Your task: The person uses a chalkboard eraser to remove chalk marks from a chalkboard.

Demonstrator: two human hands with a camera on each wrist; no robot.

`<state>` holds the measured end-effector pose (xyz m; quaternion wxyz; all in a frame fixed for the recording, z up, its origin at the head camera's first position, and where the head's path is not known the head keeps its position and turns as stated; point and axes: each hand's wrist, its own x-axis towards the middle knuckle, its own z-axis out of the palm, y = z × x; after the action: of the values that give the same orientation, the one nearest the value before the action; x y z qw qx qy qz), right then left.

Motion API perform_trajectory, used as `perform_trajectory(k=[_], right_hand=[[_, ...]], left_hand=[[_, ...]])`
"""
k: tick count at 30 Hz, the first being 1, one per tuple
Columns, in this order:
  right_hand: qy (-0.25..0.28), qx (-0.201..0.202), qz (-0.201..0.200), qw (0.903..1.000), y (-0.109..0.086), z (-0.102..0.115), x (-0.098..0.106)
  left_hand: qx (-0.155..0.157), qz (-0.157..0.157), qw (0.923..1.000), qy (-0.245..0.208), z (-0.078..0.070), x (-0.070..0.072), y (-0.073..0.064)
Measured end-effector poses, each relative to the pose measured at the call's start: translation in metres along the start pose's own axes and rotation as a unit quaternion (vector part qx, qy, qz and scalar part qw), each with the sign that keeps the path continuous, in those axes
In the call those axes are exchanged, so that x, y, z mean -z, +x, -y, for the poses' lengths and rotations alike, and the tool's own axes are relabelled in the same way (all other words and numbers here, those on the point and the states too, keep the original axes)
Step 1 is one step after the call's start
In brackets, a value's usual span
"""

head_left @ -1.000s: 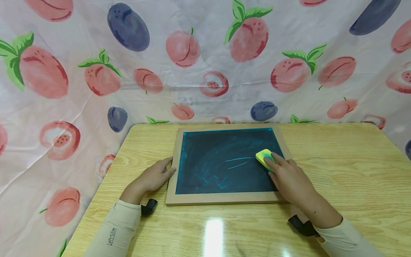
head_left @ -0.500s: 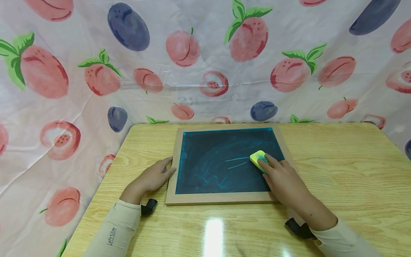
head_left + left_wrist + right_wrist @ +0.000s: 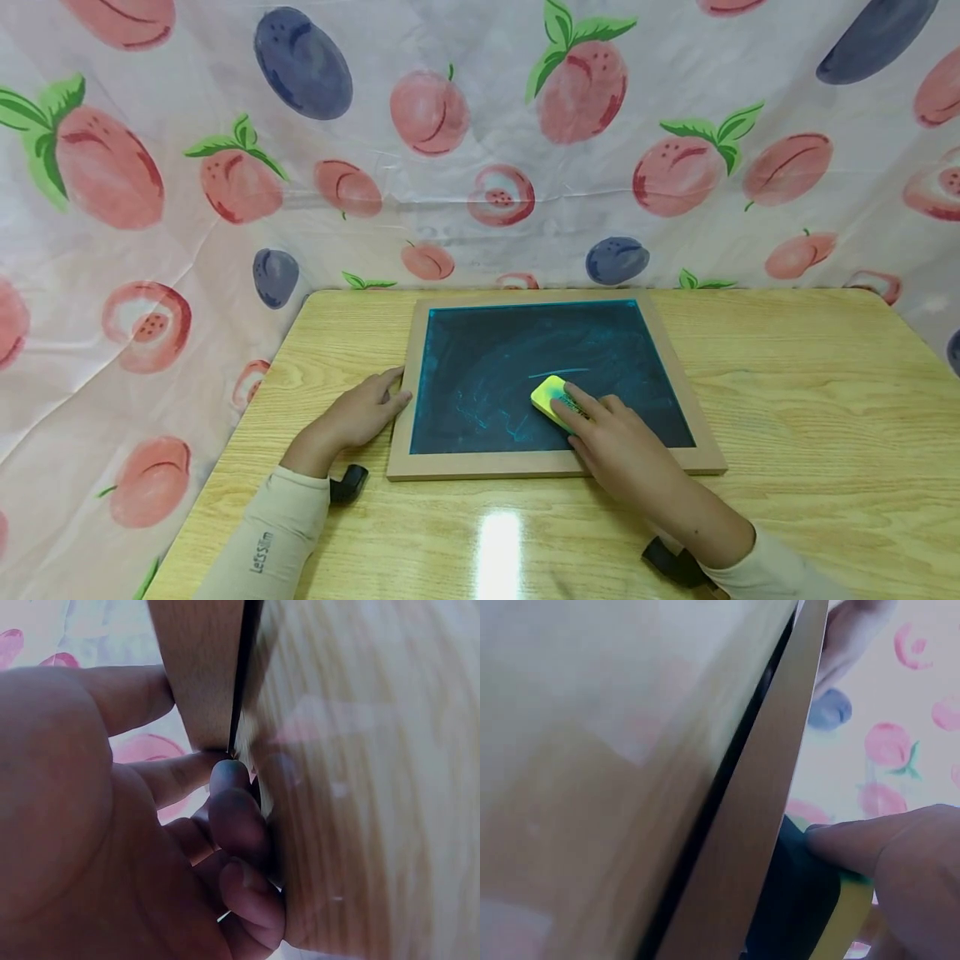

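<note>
A small chalkboard (image 3: 480,350) in a light wooden frame lies on the table, with faint blue chalk smears and a blue line (image 3: 558,372) on it. My right hand (image 3: 618,437) grips a yellow board eraser (image 3: 550,398) on the lower middle of the board. In the right wrist view, a finger presses on the eraser's dark part (image 3: 799,900), beyond the frame edge (image 3: 742,810). My left hand (image 3: 363,408) rests at the frame's left side. Its thumb (image 3: 131,694) touches the frame's side (image 3: 202,675) in the left wrist view, its other fingers bent near the tabletop.
The wood-grain table (image 3: 810,383) extends well past the board on the right. A fruit-patterned cloth (image 3: 480,108) hangs behind it and along the left. Black wrist devices (image 3: 348,483) show beneath both forearms.
My right hand has slid the eraser left and down across the board. The lower of the two blue lines no longer shows. My left hand has stayed in place.
</note>
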<state>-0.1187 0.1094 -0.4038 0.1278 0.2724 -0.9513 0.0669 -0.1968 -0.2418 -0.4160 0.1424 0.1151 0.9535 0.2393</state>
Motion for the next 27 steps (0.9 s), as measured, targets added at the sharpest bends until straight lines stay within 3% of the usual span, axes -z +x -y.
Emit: perform_trajectory(k=[7,13,22,27], right_hand=[[0.025,0.025,0.038,0.9986,-0.006,0.021,0.002],[0.032,0.05,0.029,0.9978,-0.009,0.025,0.0],[0.019,-0.013,0.066,0.9975,-0.002,0.022,0.001],[0.007,-0.036,0.034,0.9987,-0.001,0.007,0.001]], left_hand=[[0.006,0.001,1.0,-0.003,0.0,0.0,0.0],[0.004,-0.001,1.0,-0.001,0.001,0.0,0.001],[0.002,-0.001,1.0,0.002,0.002,-0.001,0.002],[0.006,0.003,1.0,0.001,0.002,-0.001,0.003]])
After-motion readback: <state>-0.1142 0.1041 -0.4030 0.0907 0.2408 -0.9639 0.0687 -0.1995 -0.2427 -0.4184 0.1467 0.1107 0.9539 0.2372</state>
